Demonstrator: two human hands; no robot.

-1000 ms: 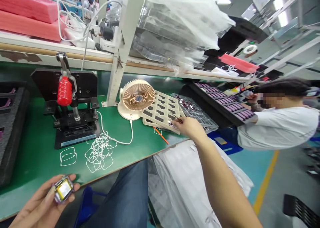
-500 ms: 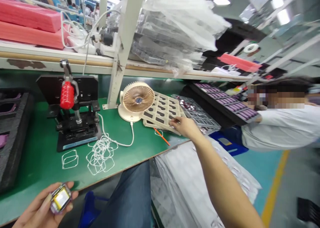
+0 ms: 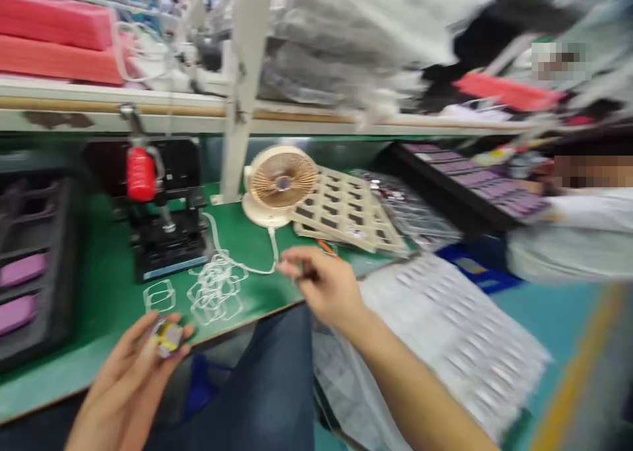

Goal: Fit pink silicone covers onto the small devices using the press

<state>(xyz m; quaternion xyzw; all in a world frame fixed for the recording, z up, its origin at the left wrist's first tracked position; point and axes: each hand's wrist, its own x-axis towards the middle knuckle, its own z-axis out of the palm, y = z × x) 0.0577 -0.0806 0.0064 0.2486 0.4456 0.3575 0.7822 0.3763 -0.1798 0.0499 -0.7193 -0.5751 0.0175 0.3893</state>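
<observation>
While left hand (image 3: 132,362) clamps a device (image 3: 168,338), right hand (image 3: 330,285) (hold too blurred to tell), back from tray (image 3: 337,206)

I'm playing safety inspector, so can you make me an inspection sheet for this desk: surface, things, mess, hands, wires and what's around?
Surface: green tabletop, bearing a press with a red handle.
Things: small device with yellow showing, in the left hand.
Clutter: tangled white loops near the front edge.
Hands: left grips the device; right hand is near the fan, too blurred to tell what it holds.
Cables: white fan cable running left toward the press.
Surroundings: beige trays right of the fan; shelf above; another person's sleeve far right.
</observation>
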